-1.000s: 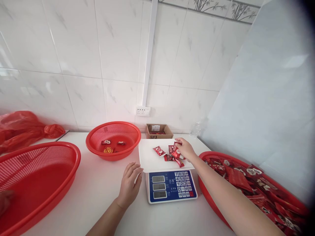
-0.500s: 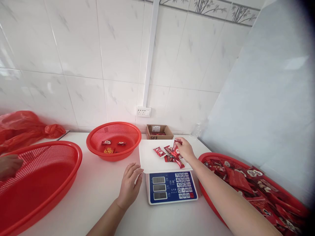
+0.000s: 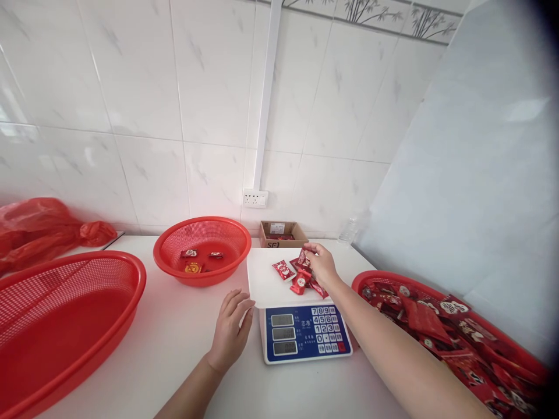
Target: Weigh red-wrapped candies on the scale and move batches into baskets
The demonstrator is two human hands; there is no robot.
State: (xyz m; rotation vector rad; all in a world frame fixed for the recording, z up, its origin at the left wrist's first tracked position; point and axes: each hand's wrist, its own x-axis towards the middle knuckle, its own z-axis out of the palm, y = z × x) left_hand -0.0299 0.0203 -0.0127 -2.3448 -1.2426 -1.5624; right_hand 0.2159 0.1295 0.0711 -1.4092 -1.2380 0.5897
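Observation:
My right hand (image 3: pixel 322 265) is over the white weighing plate (image 3: pixel 267 283) of a blue electronic scale (image 3: pixel 305 337), fingers pinched on a red candy packet (image 3: pixel 304 260). Several more red candy packets (image 3: pixel 283 269) lie on the plate beside it. My left hand (image 3: pixel 230 331) rests flat and open on the white table, touching the plate's near left corner. To my right, a red basket (image 3: pixel 441 337) is heaped with the same red packets.
A round red mesh basket (image 3: pixel 201 249) holding three candies stands behind the scale's left. A large red basket (image 3: pixel 65 326) fills the left. Red plastic bags (image 3: pixel 39 230) lie far left. A small cardboard box (image 3: pixel 282 234) and a clear bottle (image 3: pixel 348 231) stand by the tiled wall.
My right hand has shifted slightly left over the plate, lifting one packet. Another person's hand that appeared at the far left edge is gone. My left hand has stayed still.

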